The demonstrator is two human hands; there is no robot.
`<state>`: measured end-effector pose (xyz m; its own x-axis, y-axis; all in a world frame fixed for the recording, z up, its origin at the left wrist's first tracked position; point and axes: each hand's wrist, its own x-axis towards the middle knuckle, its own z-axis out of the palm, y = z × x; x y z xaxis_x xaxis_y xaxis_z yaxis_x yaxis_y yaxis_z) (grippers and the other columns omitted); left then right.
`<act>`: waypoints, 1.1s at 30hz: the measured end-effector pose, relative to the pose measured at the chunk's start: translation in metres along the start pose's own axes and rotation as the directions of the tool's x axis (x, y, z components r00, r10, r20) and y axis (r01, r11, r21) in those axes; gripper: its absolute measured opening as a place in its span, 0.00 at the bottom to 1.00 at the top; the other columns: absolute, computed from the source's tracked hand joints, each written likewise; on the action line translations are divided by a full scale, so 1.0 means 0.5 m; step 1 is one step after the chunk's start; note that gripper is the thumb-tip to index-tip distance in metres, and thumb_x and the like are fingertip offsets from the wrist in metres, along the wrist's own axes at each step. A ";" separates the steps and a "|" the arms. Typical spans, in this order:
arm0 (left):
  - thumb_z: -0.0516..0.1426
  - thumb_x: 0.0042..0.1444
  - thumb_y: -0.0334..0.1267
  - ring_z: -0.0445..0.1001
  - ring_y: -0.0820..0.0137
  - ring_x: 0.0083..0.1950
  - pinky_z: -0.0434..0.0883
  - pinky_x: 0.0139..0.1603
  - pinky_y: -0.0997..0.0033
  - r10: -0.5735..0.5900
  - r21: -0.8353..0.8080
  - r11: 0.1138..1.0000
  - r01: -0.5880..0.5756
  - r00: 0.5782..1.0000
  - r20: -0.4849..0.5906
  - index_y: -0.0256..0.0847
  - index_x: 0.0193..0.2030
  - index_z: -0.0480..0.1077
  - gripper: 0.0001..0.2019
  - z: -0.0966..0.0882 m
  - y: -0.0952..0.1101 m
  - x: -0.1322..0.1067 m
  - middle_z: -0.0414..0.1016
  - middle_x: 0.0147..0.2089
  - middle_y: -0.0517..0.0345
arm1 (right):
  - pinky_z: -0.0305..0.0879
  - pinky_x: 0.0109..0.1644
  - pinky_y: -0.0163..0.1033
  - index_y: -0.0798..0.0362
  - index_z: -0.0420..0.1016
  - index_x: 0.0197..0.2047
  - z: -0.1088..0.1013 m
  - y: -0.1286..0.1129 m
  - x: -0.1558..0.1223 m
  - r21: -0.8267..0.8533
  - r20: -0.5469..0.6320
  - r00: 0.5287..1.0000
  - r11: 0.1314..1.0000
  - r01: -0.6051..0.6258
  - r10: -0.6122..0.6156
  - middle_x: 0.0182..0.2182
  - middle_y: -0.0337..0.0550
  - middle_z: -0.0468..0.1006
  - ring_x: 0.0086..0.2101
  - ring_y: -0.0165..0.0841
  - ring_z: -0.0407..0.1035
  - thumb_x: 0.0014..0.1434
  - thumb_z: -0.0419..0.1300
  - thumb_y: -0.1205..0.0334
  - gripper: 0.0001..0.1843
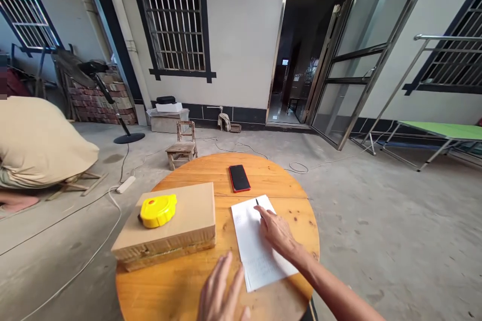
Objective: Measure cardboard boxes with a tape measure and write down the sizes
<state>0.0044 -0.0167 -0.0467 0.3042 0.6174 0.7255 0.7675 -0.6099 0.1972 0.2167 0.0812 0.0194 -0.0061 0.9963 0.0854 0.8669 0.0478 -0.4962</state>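
Observation:
White sheets of paper with faint writing lie on the round wooden table. Over their upper part, my right hand has its fingers closed around a dark pen, whose one end sticks out past the fingertips. Just left of the paper's lower edge is my left hand, open with fingers apart and holding nothing; it is slightly blurred. To the left, a yellow tape measure rests on top of a brown cardboard box. Beyond the paper lies a black phone with a red edge.
A small wooden chair stands behind the table. At left, a person in a beige top sits low, near a standing fan and a power strip. Cables cross the floor. A green folding bed is at right, beside an open door.

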 end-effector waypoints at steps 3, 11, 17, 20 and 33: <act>0.59 0.51 0.37 0.67 0.51 0.63 0.72 0.53 0.55 0.190 0.022 0.981 -0.193 0.976 0.106 0.45 0.62 0.66 0.29 0.060 0.023 0.003 0.67 0.65 0.44 | 0.64 0.41 0.40 0.54 0.76 0.50 -0.033 0.020 -0.025 0.151 -0.037 0.999 0.988 0.017 -0.011 0.36 0.48 0.79 0.35 0.37 0.73 0.63 0.45 0.66 0.21; 0.56 0.53 0.66 0.76 0.50 0.52 0.70 0.47 0.50 0.310 0.065 0.946 -0.318 0.945 0.106 0.47 0.52 0.72 0.29 0.137 0.055 0.023 0.78 0.55 0.47 | 0.69 0.28 0.36 0.55 0.69 0.55 -0.078 0.077 -0.087 0.593 -0.104 0.994 0.804 0.046 0.019 0.30 0.42 0.72 0.31 0.35 0.72 0.60 0.50 0.54 0.23; 0.52 0.59 0.63 0.76 0.59 0.52 0.69 0.47 0.58 0.469 0.180 0.859 -0.479 0.878 0.100 0.50 0.53 0.72 0.25 0.115 0.003 0.018 0.79 0.53 0.56 | 0.60 0.26 0.35 0.56 0.73 0.46 -0.075 0.092 -0.116 0.791 -0.171 0.966 0.611 0.016 0.195 0.21 0.37 0.70 0.21 0.29 0.62 0.60 0.58 0.41 0.25; 0.54 0.61 0.60 0.74 0.61 0.54 0.68 0.50 0.59 0.502 0.207 0.826 -0.525 0.851 0.156 0.52 0.54 0.71 0.21 0.099 -0.017 0.011 0.78 0.55 0.58 | 0.59 0.27 0.36 0.57 0.73 0.47 -0.080 0.095 -0.125 0.812 -0.152 0.962 0.584 -0.010 0.227 0.19 0.36 0.70 0.22 0.30 0.62 0.61 0.57 0.40 0.27; 0.57 0.55 0.34 0.59 0.55 0.69 0.66 0.64 0.49 0.079 -0.047 0.997 -0.066 0.911 0.405 0.48 0.66 0.61 0.30 0.017 0.032 0.014 0.57 0.72 0.52 | 0.68 0.36 0.39 0.53 0.73 0.47 -0.062 0.123 -0.123 0.829 -0.257 0.917 0.557 0.047 0.306 0.33 0.46 0.79 0.35 0.37 0.73 0.60 0.59 0.40 0.25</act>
<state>0.0235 -0.0180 -0.0442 0.5667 0.7151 0.4092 0.7183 -0.6721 0.1799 0.2857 0.0206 0.0105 0.3873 0.9099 0.1484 0.0692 0.1318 -0.9889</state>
